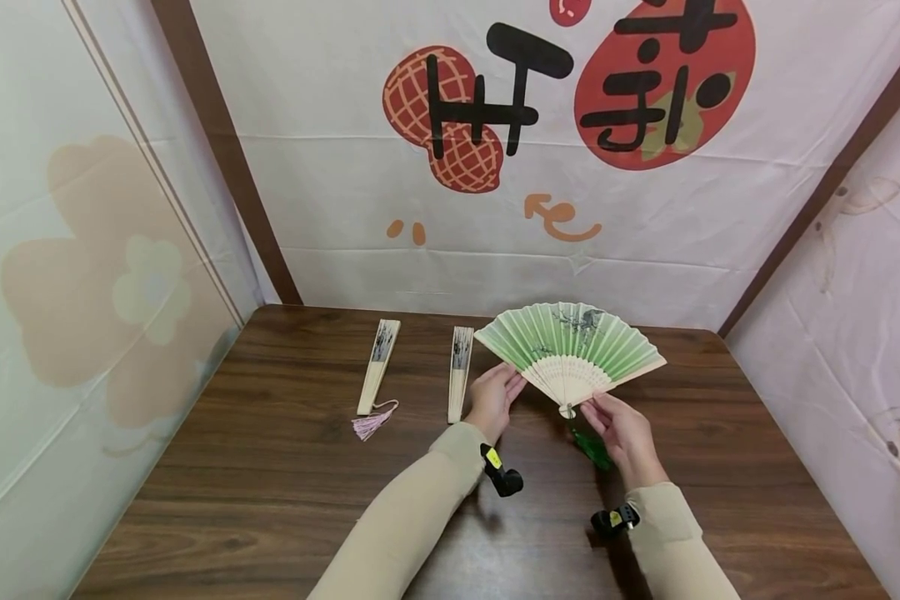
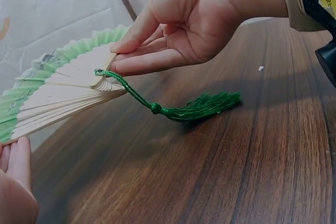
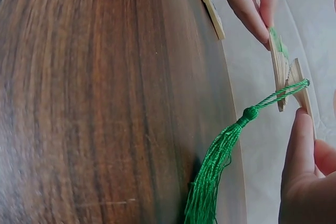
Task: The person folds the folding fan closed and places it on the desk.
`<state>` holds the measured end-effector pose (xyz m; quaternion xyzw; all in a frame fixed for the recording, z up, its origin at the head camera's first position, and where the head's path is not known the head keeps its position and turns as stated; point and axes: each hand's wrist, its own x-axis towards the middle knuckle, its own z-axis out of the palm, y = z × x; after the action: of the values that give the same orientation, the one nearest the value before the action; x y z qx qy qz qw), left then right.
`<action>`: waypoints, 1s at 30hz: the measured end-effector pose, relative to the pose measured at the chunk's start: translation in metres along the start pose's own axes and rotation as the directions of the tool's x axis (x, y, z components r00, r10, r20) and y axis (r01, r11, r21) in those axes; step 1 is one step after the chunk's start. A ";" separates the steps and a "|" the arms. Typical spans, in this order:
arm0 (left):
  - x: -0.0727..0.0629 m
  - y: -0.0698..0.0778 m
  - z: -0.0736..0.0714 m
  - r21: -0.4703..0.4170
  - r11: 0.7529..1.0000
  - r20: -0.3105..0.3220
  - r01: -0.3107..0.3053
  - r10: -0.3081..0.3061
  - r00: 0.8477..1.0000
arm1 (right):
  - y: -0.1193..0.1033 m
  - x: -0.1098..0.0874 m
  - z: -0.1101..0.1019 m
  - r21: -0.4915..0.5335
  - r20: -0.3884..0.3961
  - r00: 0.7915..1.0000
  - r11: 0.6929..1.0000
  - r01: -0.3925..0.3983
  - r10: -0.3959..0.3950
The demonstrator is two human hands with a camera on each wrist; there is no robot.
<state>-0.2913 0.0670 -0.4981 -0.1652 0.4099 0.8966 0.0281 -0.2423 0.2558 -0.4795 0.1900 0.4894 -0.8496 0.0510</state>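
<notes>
A green folding fan (image 1: 570, 337) with pale ribs and a dark printed picture is spread wide, held above the table. My left hand (image 1: 492, 398) pinches its left outer rib; in the left wrist view those fingertips (image 2: 20, 153) meet the rib's lower edge. Near the pivot, my right hand (image 1: 622, 429) pinches the other outer rib between thumb and fingers, seen clearly in the left wrist view. From the pivot hangs a green tassel (image 3: 210, 166) on a looped cord. In the right wrist view the fan appears almost edge-on, with most of its leaf hidden.
Left of my left hand lies a folded fan (image 1: 461, 375). Farther left is another folded fan (image 1: 378, 367) with a pink tassel (image 1: 375, 421). Both rest on the dark wooden table (image 1: 285, 500). A printed cloth backdrop (image 1: 330, 167) stands behind the table's far edge.
</notes>
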 end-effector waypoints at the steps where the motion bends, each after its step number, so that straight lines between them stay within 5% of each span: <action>1: 0.000 0.001 0.000 0.004 1.000 0.001 0.000 0.000 1.000 | 0.000 0.000 0.000 -0.005 0.002 1.000 1.000 0.004 -0.004; 30: 0.003 0.009 0.001 0.131 0.991 0.061 0.003 -0.011 0.998 | 0.005 -0.003 0.002 -0.113 0.021 1.000 0.994 0.004 -0.001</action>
<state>-0.2965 0.0621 -0.4921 -0.1367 0.4663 0.8723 0.0547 -0.2388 0.2509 -0.4813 0.1773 0.5364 -0.8225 0.0656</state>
